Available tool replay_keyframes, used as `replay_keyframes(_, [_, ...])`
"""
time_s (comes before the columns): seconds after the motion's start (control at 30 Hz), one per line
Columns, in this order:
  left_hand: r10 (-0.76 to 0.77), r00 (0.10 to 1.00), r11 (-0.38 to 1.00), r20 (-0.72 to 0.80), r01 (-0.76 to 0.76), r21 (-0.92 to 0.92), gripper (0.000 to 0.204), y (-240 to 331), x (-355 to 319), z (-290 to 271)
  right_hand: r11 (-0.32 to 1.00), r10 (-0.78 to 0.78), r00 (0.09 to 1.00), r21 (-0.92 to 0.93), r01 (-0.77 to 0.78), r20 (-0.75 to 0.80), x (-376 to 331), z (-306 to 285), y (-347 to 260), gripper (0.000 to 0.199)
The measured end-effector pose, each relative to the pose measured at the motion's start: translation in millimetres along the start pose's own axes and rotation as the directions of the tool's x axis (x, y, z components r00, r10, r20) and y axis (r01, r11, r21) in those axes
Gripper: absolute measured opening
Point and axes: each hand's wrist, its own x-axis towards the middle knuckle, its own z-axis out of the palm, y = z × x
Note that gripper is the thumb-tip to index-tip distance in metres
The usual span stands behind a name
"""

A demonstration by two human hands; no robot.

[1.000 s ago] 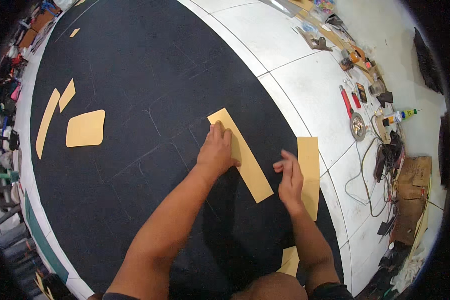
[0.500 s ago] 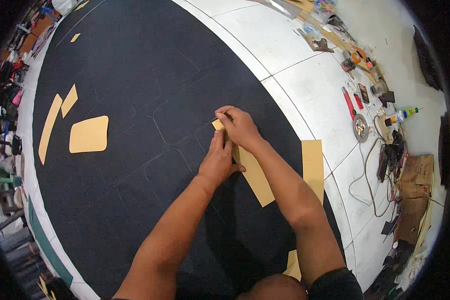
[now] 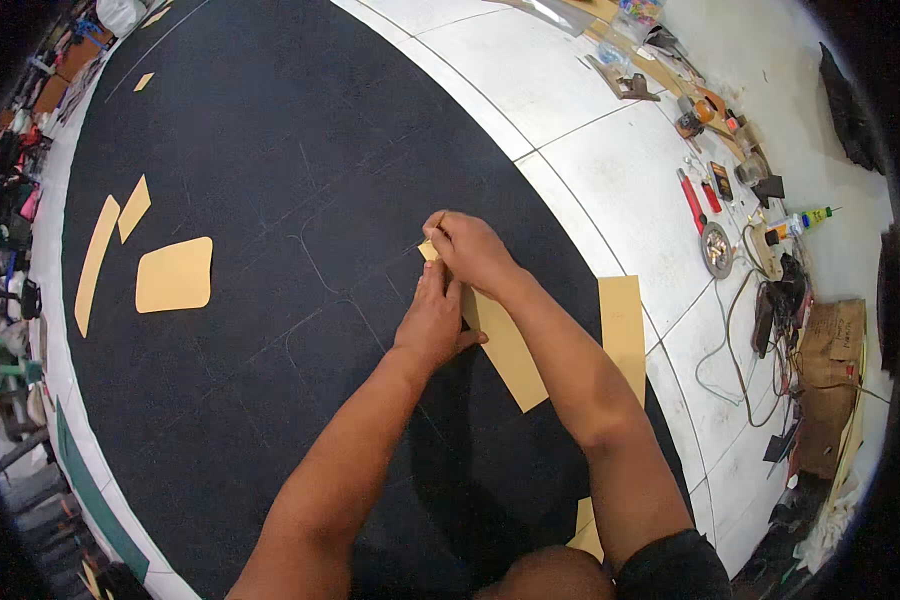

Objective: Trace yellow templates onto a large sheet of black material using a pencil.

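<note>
A long tan card pattern piece (image 3: 510,355) lies slanted on a large sheet of black cloth (image 3: 240,130). Flat on its upper part, my left hand (image 3: 436,318) presses it down with fingers stretched out and thumb spread to the side. Just beyond those fingertips, my right hand (image 3: 468,248) is closed in a pinch at the far end of the card. What sits between its fingertips is too small to make out. Thin pale lines run over the cloth around both hands, some of them curved.
More tan card pieces lie left: a rounded one (image 3: 175,276), a long strip (image 3: 97,265) and a slanted one (image 3: 135,209). Another card (image 3: 622,335) rests at the cloth's right edge. On white floor tiles are a red cutter (image 3: 691,201), a round metal dish (image 3: 716,250) and cables (image 3: 735,375).
The view has shifted slightly. My right hand remains pinched at the card's far end, and my left hand stays flat on the card.
</note>
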Motion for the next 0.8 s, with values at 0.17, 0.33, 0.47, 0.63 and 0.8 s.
replay_keyframes(0.17, [-0.063, 0.997, 0.993, 0.036, 0.059, 0.101, 0.105, 8, 3, -1, 0.986, 0.004, 0.990, -0.162, -0.027, -0.142, -1, -18, 15, 0.027])
replay_keyframes(0.33, [-0.130, 0.981, 0.973, 0.142, 0.099, 0.209, 0.112, 18, 12, -10, 0.987, 0.076, 0.994, -0.137, -0.086, -0.076, -2, -20, 9, 0.027])
replay_keyframes(0.47, [-0.108, 0.988, 0.973, 0.109, 0.083, 0.215, 0.115, 20, 14, -6, 0.983, 0.033, 0.987, -0.175, -0.061, -0.157, -1, -21, 15, 0.028])
replay_keyframes(0.63, [-0.145, 0.975, 0.955, 0.169, 0.094, 0.282, 0.117, 20, 18, -7, 0.986, 0.045, 0.984, -0.153, -0.072, -0.172, -2, -21, 13, 0.027])
replay_keyframes(0.8, [-0.140, 0.977, 0.959, 0.159, 0.094, 0.268, 0.117, 19, 19, -3, 0.989, 0.047, 0.983, -0.130, -0.070, -0.175, -5, -21, 15, 0.027])
